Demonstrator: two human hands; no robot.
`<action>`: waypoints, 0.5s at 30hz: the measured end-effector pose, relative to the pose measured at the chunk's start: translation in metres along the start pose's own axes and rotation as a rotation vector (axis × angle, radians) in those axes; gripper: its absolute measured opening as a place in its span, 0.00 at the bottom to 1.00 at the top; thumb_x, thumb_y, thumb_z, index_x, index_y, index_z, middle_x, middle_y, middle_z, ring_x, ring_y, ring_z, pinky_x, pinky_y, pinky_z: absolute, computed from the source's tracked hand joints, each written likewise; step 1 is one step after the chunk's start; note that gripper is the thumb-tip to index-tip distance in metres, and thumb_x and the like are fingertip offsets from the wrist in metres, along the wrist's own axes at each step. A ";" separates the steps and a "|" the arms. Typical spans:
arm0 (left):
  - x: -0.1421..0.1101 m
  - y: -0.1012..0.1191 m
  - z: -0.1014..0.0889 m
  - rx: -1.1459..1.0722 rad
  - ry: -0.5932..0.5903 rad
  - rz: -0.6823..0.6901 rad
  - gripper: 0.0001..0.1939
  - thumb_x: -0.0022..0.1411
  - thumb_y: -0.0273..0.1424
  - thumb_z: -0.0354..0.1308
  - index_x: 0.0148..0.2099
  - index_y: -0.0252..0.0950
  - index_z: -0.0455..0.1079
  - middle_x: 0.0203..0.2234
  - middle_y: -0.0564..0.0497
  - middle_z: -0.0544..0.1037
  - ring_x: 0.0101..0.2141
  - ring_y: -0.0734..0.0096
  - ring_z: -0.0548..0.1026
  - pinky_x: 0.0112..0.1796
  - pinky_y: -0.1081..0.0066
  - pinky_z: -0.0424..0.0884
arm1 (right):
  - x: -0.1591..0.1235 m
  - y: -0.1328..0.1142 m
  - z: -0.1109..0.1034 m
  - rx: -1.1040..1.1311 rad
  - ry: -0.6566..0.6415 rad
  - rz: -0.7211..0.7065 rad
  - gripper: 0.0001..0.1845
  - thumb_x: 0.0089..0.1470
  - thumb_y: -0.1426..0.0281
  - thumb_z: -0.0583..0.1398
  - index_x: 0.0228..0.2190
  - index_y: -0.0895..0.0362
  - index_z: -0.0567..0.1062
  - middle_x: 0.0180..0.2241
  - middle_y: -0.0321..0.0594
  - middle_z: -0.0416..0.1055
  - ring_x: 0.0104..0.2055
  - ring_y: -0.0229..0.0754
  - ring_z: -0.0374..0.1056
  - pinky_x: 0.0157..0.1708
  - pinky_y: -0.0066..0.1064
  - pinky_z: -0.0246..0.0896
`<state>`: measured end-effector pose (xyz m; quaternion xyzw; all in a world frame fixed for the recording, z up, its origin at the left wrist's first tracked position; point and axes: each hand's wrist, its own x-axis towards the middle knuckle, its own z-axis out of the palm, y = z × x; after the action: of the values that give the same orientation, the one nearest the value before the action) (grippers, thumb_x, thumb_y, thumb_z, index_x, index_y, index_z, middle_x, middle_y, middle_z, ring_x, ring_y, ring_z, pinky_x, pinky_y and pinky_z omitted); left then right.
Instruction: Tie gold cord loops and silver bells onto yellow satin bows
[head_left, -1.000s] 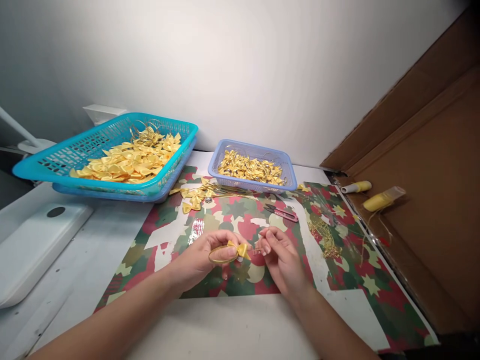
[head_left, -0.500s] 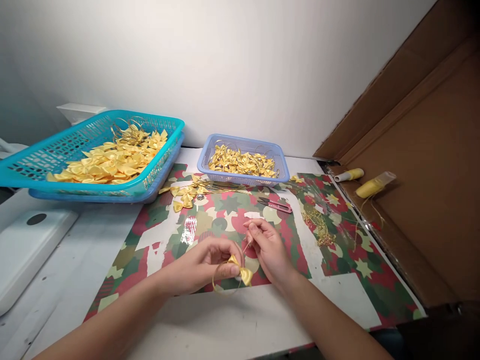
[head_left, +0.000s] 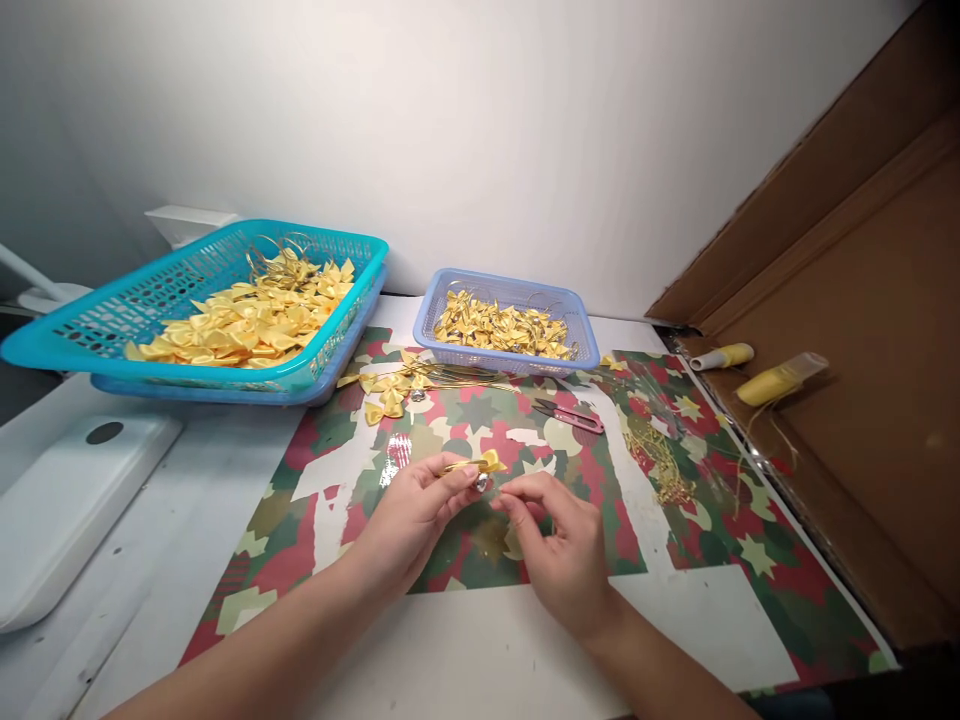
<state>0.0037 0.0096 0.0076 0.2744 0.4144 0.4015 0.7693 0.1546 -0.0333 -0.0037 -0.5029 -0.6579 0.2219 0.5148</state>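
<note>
Pinching a yellow bow (head_left: 492, 461), the left hand (head_left: 420, 508) is seemingly steadying it for the right hand (head_left: 566, 545), whose fingertips (head_left: 513, 503) are pressing together alongside

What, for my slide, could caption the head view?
Left hand holds a yellow bow, right hand close; turquoise basket of bows behind.

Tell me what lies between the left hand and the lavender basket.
Head view: the yellow bow the left hand holds, then patterned sheet, then thin gold wires just before the lavender basket.
</note>
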 end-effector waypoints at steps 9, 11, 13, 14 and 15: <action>-0.004 -0.006 -0.001 0.170 0.000 0.043 0.10 0.51 0.35 0.67 0.29 0.35 0.71 0.25 0.54 0.76 0.30 0.74 0.72 0.36 0.75 0.69 | 0.003 0.000 0.000 -0.119 0.025 -0.066 0.08 0.56 0.80 0.56 0.29 0.57 0.72 0.24 0.36 0.73 0.25 0.35 0.68 0.24 0.24 0.64; -0.004 -0.006 -0.001 0.169 -0.004 0.043 0.10 0.52 0.35 0.67 0.29 0.35 0.71 0.25 0.53 0.76 0.30 0.74 0.72 0.36 0.75 0.69 | 0.003 -0.001 0.000 -0.120 0.034 -0.067 0.08 0.56 0.79 0.56 0.29 0.57 0.72 0.23 0.36 0.72 0.24 0.35 0.67 0.23 0.23 0.64; -0.004 -0.006 -0.001 0.171 -0.013 0.029 0.10 0.53 0.36 0.65 0.29 0.35 0.71 0.25 0.53 0.76 0.31 0.73 0.72 0.37 0.74 0.69 | 0.003 -0.001 -0.001 -0.126 0.043 -0.065 0.08 0.56 0.79 0.56 0.29 0.57 0.72 0.23 0.36 0.72 0.24 0.34 0.67 0.22 0.23 0.63; -0.004 -0.006 -0.001 0.175 -0.018 0.021 0.10 0.54 0.36 0.65 0.29 0.35 0.71 0.25 0.52 0.75 0.31 0.73 0.72 0.37 0.74 0.68 | 0.003 -0.001 -0.001 -0.129 0.047 -0.063 0.08 0.56 0.79 0.56 0.28 0.57 0.72 0.23 0.36 0.71 0.24 0.34 0.66 0.22 0.23 0.63; -0.004 -0.006 -0.001 0.180 -0.020 0.012 0.11 0.54 0.37 0.65 0.29 0.35 0.71 0.25 0.52 0.75 0.31 0.73 0.72 0.38 0.73 0.68 | 0.003 -0.001 -0.001 -0.130 0.047 -0.060 0.08 0.55 0.79 0.56 0.28 0.57 0.72 0.22 0.36 0.71 0.23 0.34 0.66 0.22 0.23 0.63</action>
<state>0.0039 0.0034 0.0039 0.3489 0.4393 0.3644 0.7433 0.1551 -0.0315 -0.0017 -0.5205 -0.6735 0.1513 0.5026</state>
